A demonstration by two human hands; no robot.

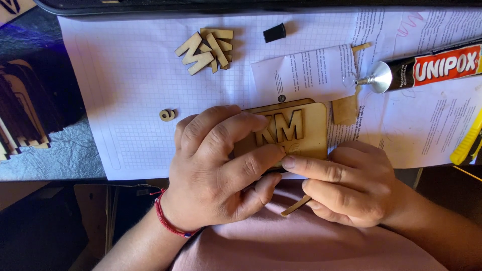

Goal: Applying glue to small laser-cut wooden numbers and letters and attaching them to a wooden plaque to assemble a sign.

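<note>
My left hand lies over the left part of a flat wooden plaque with raised wooden letters on it, fingers pressing on its face and lower edge. My right hand meets it from the right, index fingertip on the plaque's lower edge, and a thin wooden stick is held under its fingers. A red cord bracelet circles my left wrist. The plaque rests on gridded white paper at the table's front edge.
A pile of loose wooden letters lies at the back, a small wooden piece at the left. A black cap, an open glue tube, a folded leaflet, a yellow tool and stacked wooden sheets surround the work.
</note>
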